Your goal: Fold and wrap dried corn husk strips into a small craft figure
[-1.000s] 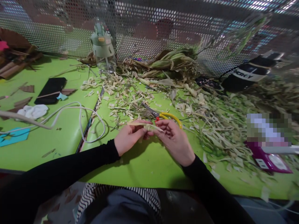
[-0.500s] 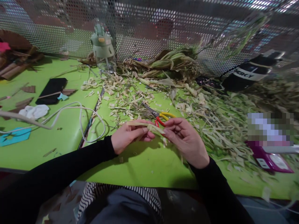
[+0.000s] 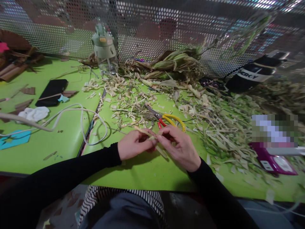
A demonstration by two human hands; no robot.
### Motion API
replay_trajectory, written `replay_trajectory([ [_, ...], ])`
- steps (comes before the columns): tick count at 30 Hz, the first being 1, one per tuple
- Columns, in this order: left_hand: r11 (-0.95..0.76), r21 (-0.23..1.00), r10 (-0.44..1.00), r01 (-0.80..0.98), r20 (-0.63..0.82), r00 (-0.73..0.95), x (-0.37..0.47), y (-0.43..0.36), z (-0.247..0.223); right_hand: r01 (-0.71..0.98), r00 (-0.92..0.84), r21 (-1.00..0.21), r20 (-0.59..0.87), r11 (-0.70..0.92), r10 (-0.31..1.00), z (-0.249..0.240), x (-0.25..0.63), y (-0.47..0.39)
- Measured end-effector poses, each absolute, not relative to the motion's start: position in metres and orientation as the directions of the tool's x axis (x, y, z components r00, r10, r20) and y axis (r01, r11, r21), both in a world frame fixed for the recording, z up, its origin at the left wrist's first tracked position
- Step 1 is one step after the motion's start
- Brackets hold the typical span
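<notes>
Both hands meet over the front of the green table [image 3: 140, 178]. My left hand [image 3: 134, 144] is closed on a pale strip of corn husk [image 3: 162, 152], whose one end slants up past the fingers and the other down to the right. With fingertips pinched at the strip's middle, my right hand [image 3: 179, 146] touches the left fingers; exactly what lies inside the pinch is partly hidden. Just beyond the hands lie scissors [image 3: 157, 115] with one red and one yellow handle. Husk scraps [image 3: 128, 101] are strewn behind them.
A clear bottle with a green lid [image 3: 105, 47] stands at the back, beside a husk bundle [image 3: 173, 63]. On the left are a black phone [image 3: 52, 92] and a white cable [image 3: 82, 124]. At right lie a black bottle [image 3: 256, 74] and a purple object [image 3: 274, 162].
My right hand has moved left and closer to my left hand, pinching nearer the strip's middle. The strip now slants downward to the right, and more of the yellow scissor handle shows.
</notes>
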State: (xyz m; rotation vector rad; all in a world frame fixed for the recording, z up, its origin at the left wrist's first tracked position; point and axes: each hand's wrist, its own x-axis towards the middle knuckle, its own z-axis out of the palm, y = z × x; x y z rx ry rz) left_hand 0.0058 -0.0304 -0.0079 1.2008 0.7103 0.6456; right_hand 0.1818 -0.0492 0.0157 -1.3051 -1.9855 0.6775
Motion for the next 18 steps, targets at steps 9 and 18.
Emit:
replay_trajectory([
  [9, 0.041, 0.985, 0.767, 0.165, -0.137, 0.626, 0.0061, -0.0377, -0.0064, 0.487, -0.232, -0.804, 0.256, 0.340, 0.938, 0.0155, 0.1800, -0.0495],
  [18, -0.062, 0.972, 0.715, 0.225, -0.114, 0.690, 0.0062, -0.0389, -0.0049, 0.469, -0.220, -0.837, 0.200, 0.283, 0.955, 0.0128, 0.1746, -0.0492],
])
